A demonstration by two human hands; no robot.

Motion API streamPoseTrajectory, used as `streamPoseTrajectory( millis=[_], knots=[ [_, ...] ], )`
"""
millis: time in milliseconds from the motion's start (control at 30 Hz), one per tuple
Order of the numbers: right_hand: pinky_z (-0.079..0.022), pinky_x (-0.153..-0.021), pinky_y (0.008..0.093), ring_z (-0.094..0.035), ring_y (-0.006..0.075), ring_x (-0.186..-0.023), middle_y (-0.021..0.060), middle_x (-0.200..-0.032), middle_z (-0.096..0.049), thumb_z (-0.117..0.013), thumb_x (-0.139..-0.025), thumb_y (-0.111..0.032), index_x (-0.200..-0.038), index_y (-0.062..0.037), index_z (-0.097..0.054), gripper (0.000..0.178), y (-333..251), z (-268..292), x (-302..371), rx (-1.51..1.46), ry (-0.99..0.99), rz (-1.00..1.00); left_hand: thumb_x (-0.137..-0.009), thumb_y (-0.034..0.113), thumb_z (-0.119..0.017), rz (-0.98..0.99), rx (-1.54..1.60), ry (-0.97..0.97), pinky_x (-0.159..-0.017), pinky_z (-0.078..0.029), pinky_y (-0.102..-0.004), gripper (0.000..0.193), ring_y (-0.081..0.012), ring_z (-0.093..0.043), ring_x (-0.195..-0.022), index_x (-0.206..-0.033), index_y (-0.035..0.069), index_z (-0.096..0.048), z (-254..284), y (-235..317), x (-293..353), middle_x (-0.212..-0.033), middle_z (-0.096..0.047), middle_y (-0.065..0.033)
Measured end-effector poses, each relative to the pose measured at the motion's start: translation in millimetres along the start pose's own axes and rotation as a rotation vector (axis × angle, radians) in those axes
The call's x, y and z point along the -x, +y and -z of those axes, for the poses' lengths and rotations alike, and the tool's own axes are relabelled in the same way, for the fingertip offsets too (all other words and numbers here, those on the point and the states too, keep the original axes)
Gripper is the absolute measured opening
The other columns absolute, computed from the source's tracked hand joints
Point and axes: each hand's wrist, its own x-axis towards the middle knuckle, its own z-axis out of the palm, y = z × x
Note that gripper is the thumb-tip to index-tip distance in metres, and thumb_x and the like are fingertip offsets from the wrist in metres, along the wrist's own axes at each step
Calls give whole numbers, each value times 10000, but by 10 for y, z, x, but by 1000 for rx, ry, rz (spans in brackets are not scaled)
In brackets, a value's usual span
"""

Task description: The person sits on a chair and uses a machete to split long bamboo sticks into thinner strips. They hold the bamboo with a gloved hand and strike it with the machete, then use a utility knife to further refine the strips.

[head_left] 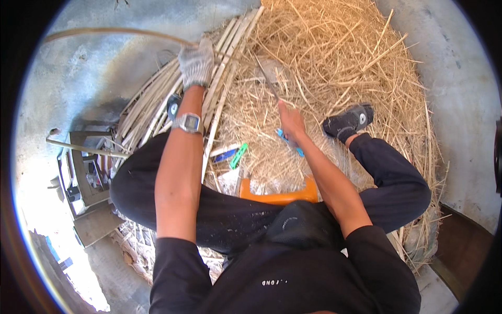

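Observation:
A knit work glove covers my left hand (197,64), whose fingers are closed round a long, curved bamboo strip (120,31). The strip bends away to the far left, in front of the grey wall. My right hand (291,121) is bare and wrapped round the handle of a knife (268,79). Its long thin blade slants up and to the left over the bamboo shavings (324,47), apart from my gloved hand. My fingers hide the knife's handle. Under my right wrist lies a blue object (283,136), partly covered, of a kind I cannot make out.
Split bamboo strips (151,107) lie in a bundle at the left. A green box cutter (238,156) and a blue item (225,156) rest on the shavings. Before my lap stands an orange plastic seat or frame (280,197). A wooden frame (86,172) stands by the left wall.

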Motion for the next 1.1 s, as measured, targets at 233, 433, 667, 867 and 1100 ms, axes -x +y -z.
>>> streamPoseTrajectory(
  millis=[233,433,667,867,1100],
  knots=[
    [-428,-470,427,-528,251,-446,140,-568,-555,-424,-992,-609,-668,22,-576,726,381,-197,-226,-40,189,443,-904,244,-538,83,196,-34,-638,-582,-346,289,-249,-707,-577,-845,-5,-672,113,449,125,-639,-692,-151],
    [-408,-390,373,-500,198,-388,70,-508,-502,-437,-990,-625,-697,-11,-573,695,192,-61,-73,-113,1,-63,-912,232,-529,-179,-223,96,-604,-565,-356,246,-244,-720,-645,-908,40,-683,-4,269,106,-646,-690,-120],
    [-368,-451,384,-465,191,-465,50,-531,-461,-418,-990,-643,-632,-29,-511,716,65,-33,55,-289,-20,371,-901,249,-571,-78,290,-84,-607,-545,-340,262,-240,-713,-638,-801,29,-673,59,134,100,-662,-682,-134],
    [-385,-423,400,-470,216,-403,84,-517,-504,-457,-956,-661,-590,-20,-499,739,440,-100,-422,-89,34,-17,-917,222,-569,-58,283,-159,-608,-546,-351,199,-230,-696,-637,-874,45,-649,-76,222,146,-690,-696,-142],
    [-335,-405,370,-414,162,-406,16,-486,-427,-484,-984,-587,-596,-61,-478,654,77,155,-132,-289,6,324,-941,208,-609,-128,274,-270,-605,-573,-302,161,-191,-713,-665,-879,64,-576,3,123,264,-732,-714,-113]
  ],
)
